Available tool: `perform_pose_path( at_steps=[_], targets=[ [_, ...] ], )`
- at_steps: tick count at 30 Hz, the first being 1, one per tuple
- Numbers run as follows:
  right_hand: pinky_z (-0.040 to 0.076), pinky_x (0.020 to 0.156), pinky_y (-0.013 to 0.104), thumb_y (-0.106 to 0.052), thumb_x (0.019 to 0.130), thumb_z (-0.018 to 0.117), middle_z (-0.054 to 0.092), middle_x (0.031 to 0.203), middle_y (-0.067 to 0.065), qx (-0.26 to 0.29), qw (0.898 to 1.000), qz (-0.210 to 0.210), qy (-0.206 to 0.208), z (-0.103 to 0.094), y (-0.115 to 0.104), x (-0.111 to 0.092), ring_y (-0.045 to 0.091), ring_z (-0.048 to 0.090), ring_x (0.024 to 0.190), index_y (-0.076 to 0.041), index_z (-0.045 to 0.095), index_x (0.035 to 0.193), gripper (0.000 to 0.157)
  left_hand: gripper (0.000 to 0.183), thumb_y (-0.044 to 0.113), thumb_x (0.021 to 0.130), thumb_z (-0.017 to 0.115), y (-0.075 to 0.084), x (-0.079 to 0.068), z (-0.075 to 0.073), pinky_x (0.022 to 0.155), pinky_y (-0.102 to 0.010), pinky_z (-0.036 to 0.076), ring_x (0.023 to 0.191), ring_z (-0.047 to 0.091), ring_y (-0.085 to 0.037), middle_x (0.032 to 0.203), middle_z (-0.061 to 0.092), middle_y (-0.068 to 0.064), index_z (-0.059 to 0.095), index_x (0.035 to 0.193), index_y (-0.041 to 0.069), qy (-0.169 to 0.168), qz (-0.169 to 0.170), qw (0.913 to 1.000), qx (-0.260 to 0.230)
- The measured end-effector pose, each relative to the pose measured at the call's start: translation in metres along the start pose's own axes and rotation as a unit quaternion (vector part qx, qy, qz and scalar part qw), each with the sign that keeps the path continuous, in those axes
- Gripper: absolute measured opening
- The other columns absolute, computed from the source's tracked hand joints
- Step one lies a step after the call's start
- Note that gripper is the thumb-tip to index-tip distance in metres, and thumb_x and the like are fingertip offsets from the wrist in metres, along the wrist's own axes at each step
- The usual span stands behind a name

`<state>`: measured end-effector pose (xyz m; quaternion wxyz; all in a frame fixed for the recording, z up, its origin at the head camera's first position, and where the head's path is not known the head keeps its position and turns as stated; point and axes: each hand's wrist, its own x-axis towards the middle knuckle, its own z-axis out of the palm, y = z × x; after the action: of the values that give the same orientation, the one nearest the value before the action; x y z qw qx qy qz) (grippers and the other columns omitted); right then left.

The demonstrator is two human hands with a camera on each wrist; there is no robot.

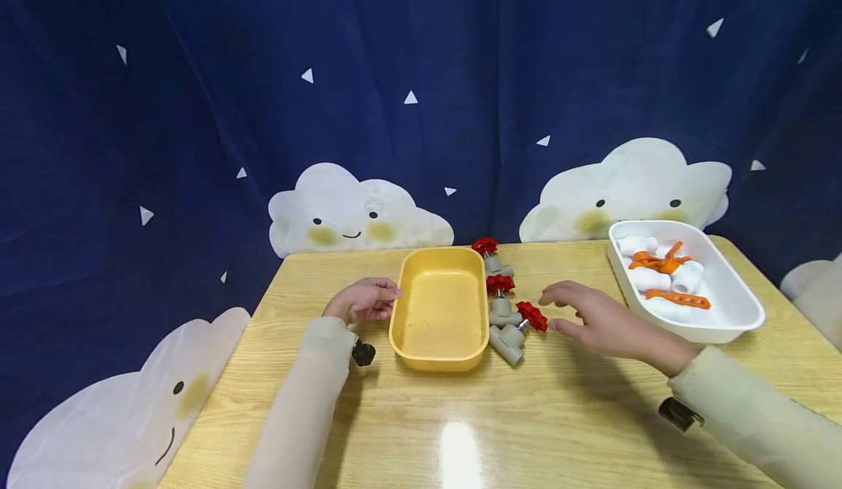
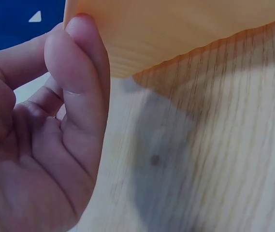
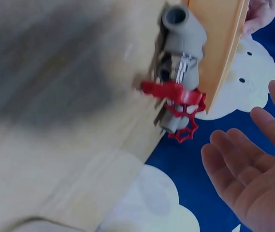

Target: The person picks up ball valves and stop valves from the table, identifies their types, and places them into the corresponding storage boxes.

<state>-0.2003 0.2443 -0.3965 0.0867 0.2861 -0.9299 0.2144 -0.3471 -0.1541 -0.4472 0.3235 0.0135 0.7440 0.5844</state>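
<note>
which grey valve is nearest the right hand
The front grey valve, its red handwheel angled toward the right hand; the middle valve and back valve lie farther from that hand.

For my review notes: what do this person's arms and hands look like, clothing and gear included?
The left hand and right hand are ungloved. Long, plain, pale cream sleeves, left sleeve and right sleeve, cover the forearms. A small black device sits near each cuff: left device, right device. No cables or markings are discernible.
</note>
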Motion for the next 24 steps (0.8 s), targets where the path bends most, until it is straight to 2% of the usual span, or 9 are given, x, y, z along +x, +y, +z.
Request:
perform_pose_path(
  at_steps=[8,15,20,24],
  targets=[
    [0.053,0.09,0.05,-0.013,0.091,0.067,0.067,0.116,0.012,-0.036,0.999,0.022,-0.025,-0.015,0.013,0.03,0.032,0.065,0.105,-0.003,0.066,0.114,0.025,0.008,0.013,0.098,0.06,0.0,0.001,-0.001,0.054,-0.016,0.05,0.056,0.055,-0.007,0.069,0.059,0.002,0.058,0.091,0.011,0.008,0.0,1.0,0.003],
    [0.052,0.093,0.052,-0.011,0.091,0.066,0.067,0.117,0.016,-0.055,0.998,0.021,-0.016,-0.022,0.017,0.051,0.036,0.065,0.106,-0.001,0.066,0.114,0.025,0.007,0.013,0.098,0.061,0.0,0.002,0.002,0.054,-0.016,0.051,0.056,0.055,-0.007,0.071,0.06,0.001,0.059,0.092,0.009,0.011,0.0,0.9999,0.002],
    [0.05,0.099,0.053,-0.015,0.093,0.064,0.065,0.121,0.019,-0.08,0.994,0.046,-0.054,-0.024,0.018,0.07,0.038,0.062,0.115,0.0,0.065,0.117,0.028,0.007,0.014,0.098,0.061,0.0,0.001,0.0,0.054,-0.016,0.051,0.056,0.055,-0.007,0.07,0.059,0.001,0.06,0.093,0.009,0.01,0.001,0.9999,0.004],
    [0.05,0.098,0.053,-0.014,0.093,0.063,0.066,0.12,0.021,-0.09,0.991,0.058,-0.078,-0.026,0.02,0.086,0.038,0.062,0.113,0.001,0.065,0.118,0.029,0.008,0.015,0.098,0.061,0.0,-0.001,-0.001,0.054,-0.016,0.051,0.056,0.055,-0.007,0.071,0.059,0.001,0.059,0.091,0.011,0.013,-0.002,0.9999,0.004]
  ],
)
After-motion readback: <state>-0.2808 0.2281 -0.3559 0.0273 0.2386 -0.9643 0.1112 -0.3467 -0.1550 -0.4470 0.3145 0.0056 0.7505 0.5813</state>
